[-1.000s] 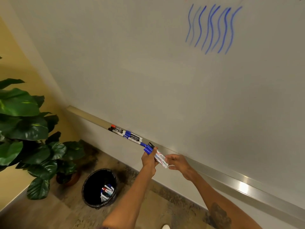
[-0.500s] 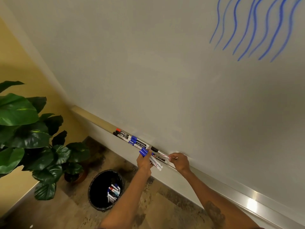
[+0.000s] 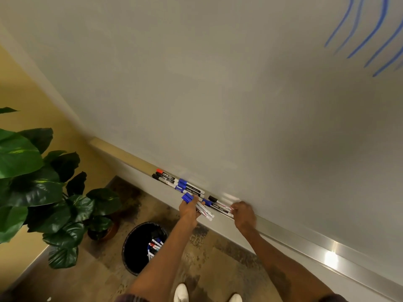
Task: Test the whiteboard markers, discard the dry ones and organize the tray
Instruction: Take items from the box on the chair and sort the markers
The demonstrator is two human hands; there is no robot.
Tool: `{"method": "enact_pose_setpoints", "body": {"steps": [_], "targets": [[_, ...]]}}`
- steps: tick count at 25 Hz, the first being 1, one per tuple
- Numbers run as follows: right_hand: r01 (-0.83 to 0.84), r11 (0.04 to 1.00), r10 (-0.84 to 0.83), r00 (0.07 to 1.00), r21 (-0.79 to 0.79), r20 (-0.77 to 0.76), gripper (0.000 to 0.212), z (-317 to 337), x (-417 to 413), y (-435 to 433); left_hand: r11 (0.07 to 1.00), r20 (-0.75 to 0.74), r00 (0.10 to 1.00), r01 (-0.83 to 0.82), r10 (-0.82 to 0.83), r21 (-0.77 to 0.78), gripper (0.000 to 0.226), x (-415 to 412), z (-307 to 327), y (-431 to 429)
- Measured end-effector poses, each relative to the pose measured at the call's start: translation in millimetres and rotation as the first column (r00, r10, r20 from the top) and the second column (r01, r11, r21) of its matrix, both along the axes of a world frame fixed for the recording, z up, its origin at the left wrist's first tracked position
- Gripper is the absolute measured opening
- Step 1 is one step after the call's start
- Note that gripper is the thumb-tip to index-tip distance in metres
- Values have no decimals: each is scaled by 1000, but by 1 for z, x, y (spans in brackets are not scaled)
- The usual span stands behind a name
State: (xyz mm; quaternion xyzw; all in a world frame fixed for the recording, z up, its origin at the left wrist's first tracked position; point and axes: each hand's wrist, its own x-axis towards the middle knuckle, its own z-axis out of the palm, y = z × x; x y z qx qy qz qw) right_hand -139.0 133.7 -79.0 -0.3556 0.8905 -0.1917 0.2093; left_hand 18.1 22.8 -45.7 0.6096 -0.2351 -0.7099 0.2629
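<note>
Along the left stretch of the marker tray [image 3: 283, 233], capped markers [image 3: 178, 184] already lie in a neat row. Her right hand [image 3: 243, 214] pinches the end of a marker [image 3: 219, 206] lying in the tray; the left hand [image 3: 189, 209] is closed around a bundle of blue-capped markers [image 3: 197, 207] just in front of it. Discards sit in the bin [image 3: 141, 247] below. Testing looks largely done, judging by the blue strokes [image 3: 366, 33]; placing the bundle remains.

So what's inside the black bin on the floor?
The black bin holds a small pile of markers with blue, red and white showing. The left forearm covers the bin's right side, so an exact count and anything underneath are hidden.
</note>
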Motion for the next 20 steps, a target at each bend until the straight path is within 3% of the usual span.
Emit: {"method": "enact_pose_setpoints", "body": {"steps": [8,17,20], "targets": [[-40,997,52,979,64,-199,36,-22,17,-19,994,40,995,86,-89,71,28,16,-23,-32],[-12,998,22,986,61,-164,43,-38,29,-28,982,-4,987,158,-159,103,28,23,-34,-45],[-4,998,20,970,65,-244,40,-35,31,-26,979,-12,985,175,-175,104,30,22,-34,-46]]}}
